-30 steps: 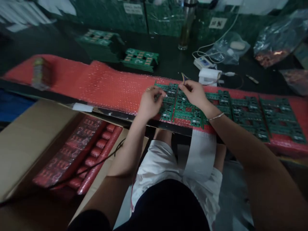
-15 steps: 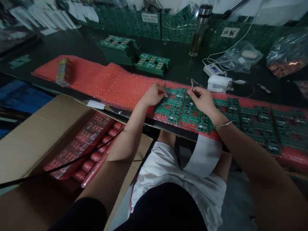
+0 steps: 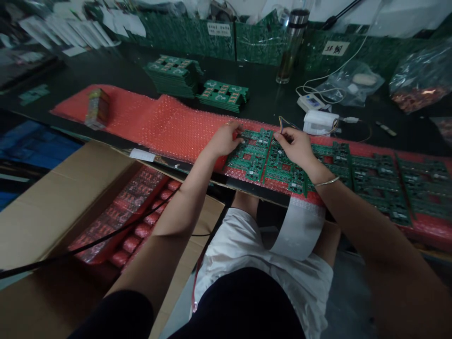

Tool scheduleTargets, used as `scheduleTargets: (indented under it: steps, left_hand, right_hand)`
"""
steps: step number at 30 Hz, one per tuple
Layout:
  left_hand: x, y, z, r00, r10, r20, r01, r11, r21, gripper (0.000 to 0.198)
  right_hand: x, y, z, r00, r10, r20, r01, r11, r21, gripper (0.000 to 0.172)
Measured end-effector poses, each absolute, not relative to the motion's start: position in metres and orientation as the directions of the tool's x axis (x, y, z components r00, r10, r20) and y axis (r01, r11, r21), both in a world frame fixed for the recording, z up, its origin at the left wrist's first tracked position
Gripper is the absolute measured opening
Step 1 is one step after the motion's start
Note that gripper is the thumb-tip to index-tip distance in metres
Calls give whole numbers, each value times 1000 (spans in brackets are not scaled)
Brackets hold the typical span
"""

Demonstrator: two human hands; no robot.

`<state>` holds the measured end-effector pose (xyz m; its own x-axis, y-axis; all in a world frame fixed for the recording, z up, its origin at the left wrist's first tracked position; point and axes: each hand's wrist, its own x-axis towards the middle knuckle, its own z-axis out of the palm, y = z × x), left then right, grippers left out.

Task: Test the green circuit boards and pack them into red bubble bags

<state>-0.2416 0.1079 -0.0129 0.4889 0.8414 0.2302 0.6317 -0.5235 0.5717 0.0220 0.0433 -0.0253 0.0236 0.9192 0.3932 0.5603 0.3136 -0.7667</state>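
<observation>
Several green circuit boards lie in a row on a long strip of red bubble wrap along the bench edge. My left hand is curled at the far left corner of the leftmost board, fingers pinched against it. My right hand is closed over the second board, pinching a small bundle of coloured wires that sticks up behind the fingers. A thin bangle sits on that wrist.
An open cardboard box at lower left holds red-wrapped rolls. Stacks of green boards sit further back, with a tall bottle, a white device, cables and plastic bags on the right.
The view has shifted up and right since a second ago. Both hands stay at the far edge of the two leftmost boards, with only small finger movements.
</observation>
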Motion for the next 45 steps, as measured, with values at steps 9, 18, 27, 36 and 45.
scheduleTargets:
  steps: [9,18,27,36,45]
  left_hand:
    - [-260,73,-13,651,717,247,578,-680,451,43]
    - [-246,70,3,635,761,133,723,-646,244,56]
    - [-200,44,33,597,780,188,765,-624,159,56]
    - [32,-61,54,941,301,157,244,-920,306,51]
    - [269,-156,52,962,274,4,239,-845,478,68]
  right_hand:
    - [24,46,-29,21,922,388,540,316,-780,36]
    - [23,66,-10,26,944,329,564,258,-784,10]
    - [98,83,72,61,979,196,901,30,-433,42]
    - [358,-147,85,624,725,292,767,-498,-404,32]
    - [465,-270,59,766,642,-36,591,-725,-355,39]
